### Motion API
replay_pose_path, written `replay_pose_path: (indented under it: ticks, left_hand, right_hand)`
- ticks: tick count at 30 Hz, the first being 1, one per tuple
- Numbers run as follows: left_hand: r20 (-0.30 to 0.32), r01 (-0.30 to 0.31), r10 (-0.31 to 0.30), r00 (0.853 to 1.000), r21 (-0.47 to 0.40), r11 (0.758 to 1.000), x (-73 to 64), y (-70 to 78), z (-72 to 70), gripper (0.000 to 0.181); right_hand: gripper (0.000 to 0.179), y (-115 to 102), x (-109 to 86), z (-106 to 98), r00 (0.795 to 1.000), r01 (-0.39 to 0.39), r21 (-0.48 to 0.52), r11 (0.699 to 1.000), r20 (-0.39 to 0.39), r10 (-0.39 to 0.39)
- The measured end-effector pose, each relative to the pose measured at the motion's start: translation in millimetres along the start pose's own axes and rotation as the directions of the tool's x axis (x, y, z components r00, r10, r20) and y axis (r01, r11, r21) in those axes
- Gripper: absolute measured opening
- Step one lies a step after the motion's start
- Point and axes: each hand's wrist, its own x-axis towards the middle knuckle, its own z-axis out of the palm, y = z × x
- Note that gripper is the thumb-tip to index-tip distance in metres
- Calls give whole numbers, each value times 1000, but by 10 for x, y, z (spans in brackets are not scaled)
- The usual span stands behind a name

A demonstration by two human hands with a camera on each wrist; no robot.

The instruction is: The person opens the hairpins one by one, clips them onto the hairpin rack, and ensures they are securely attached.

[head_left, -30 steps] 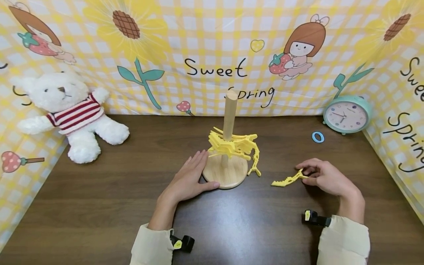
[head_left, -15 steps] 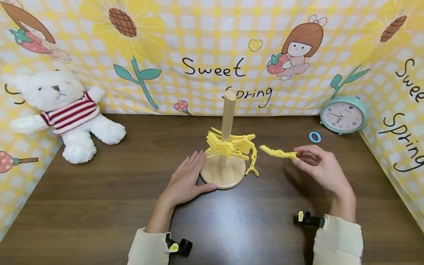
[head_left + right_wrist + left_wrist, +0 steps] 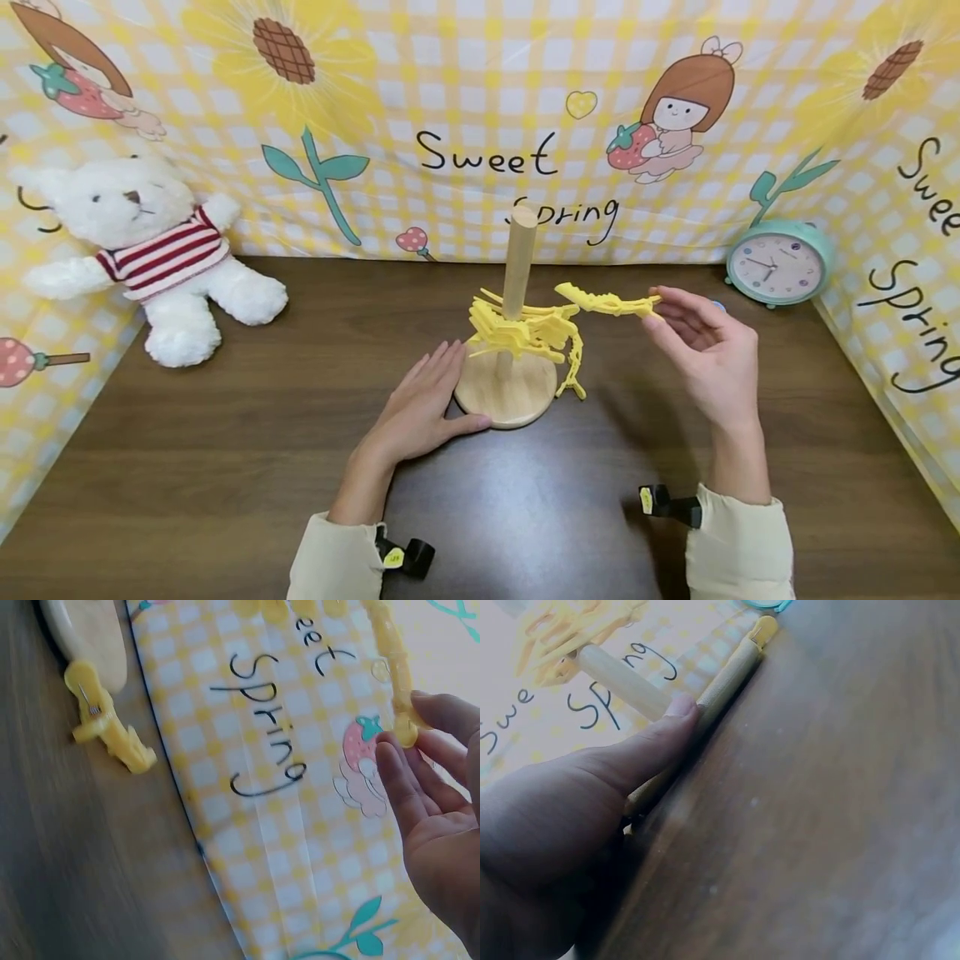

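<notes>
In the head view, a wooden stand with a round base (image 3: 506,404) and an upright post (image 3: 520,267) sits mid-table. Several yellow plastic pieces (image 3: 510,333) are stacked around the post above the base, and one hangs down on the right to table level. My left hand (image 3: 420,408) rests against the base's left side, fingers straight, thumb on its front rim, as the left wrist view also shows. My right hand (image 3: 712,358) pinches one end of a long, knobbly yellow plastic piece (image 3: 607,302) between thumb and fingers. It is held in the air, its free end just right of the post.
A white teddy bear (image 3: 150,242) in a striped sweater sits at the back left. At the back right stands a mint alarm clock (image 3: 776,265). A blue ring (image 3: 718,306) is mostly hidden behind my right hand. Patterned cloth (image 3: 480,100) walls the table's back and sides.
My right hand has lifted the yellow plastic piece off the table and carried it up and leftward, closer to the post. The left hand has stayed at the base.
</notes>
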Motion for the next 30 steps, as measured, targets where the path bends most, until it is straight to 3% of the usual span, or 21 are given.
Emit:
replay_pose_path:
  ticks: [6,13,24,30]
  left_hand:
    - [24,8,-8,1000,-4,1000,1,1,-21,108]
    - [38,6,-5,999,-17,1000,-18,-5,-52,107]
    - [41,0,1,999,-13,1000,14,-3,-35,107]
    - [43,-1,2,999,-22,1000,19,1,-43,106]
  right_hand:
    - [31,-1,16,124,997,73,50,996,-11,-72]
    - [29,-23,16,239,990,140,34,990,-30,-139]
    - [28,-24,-16,372,990,134,-124,983,-29,-139]
    - [24,-50,-42,450,990,114,-112,987,-68,-122]
